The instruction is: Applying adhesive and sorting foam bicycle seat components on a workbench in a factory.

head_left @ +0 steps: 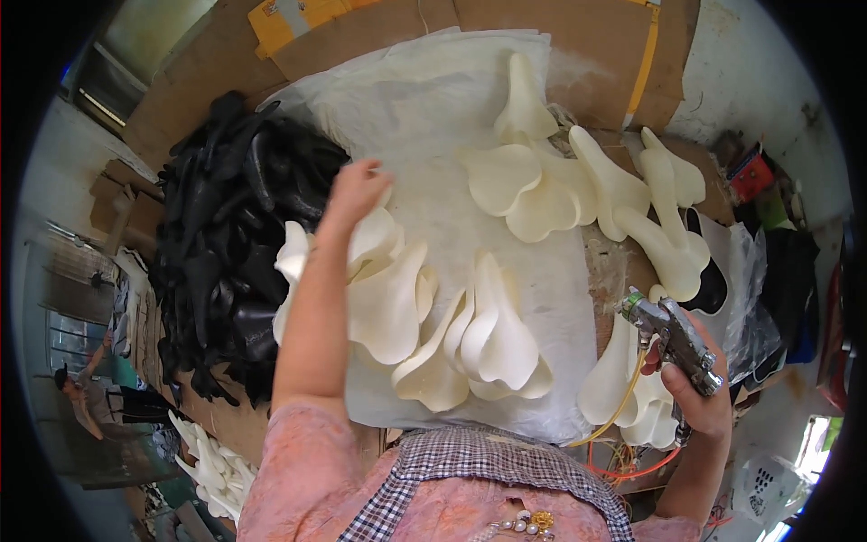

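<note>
My right hand is wrapped round the handle of a metal spray gun, its nozzle end toward the upper left. A yellow hose and an orange hose run near it. My left hand is raised over the table beside the black pile; motion smears its fingers, so I cannot tell if it holds anything. Under my left forearm stand several cream, saddle-shaped foam pads. More cream pads lean together at the near middle. Other pads lie at the far right, and some are below the gun.
A large heap of black saddle-shaped pieces fills the left side. White sheeting covers the table, with cardboard behind. Clear plastic and bags lie at the right. Another person is at the far left, near more cream pads.
</note>
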